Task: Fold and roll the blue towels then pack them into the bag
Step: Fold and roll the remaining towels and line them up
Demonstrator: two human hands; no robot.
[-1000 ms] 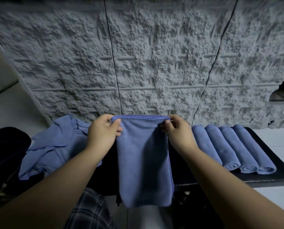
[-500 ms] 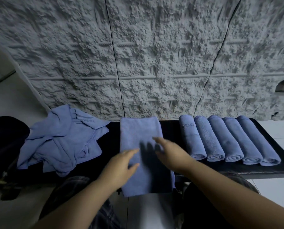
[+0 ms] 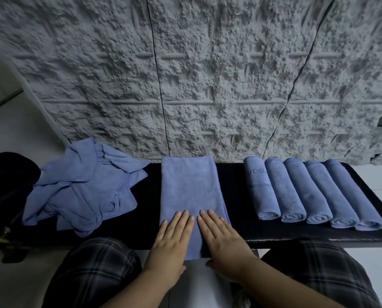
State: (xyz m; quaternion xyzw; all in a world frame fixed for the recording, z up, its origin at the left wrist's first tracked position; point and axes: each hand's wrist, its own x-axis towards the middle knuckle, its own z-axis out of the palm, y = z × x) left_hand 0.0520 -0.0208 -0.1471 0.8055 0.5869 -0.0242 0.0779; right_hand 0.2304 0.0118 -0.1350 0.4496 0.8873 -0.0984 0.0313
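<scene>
A blue towel [image 3: 190,187], folded into a long strip, lies flat across the middle of the black bench [image 3: 236,190], its near end hanging over the front edge. My left hand [image 3: 172,243] and my right hand [image 3: 223,243] rest side by side on its near end, fingers straight and palms down. Several rolled blue towels [image 3: 312,194] lie in a row on the right part of the bench. A heap of unfolded blue towels [image 3: 85,190] sits on the left. A dark bag [image 3: 5,192] stands at the far left edge.
A rough grey textured wall [image 3: 207,74] rises right behind the bench. My knees in dark plaid trousers [image 3: 92,270] are under the bench's front edge. White floor [image 3: 10,130] shows at left and right.
A second ago both hands pinched the towel's top corners and held it hanging. They laid it flat on the bench, let go, and now press flat on its near end.
</scene>
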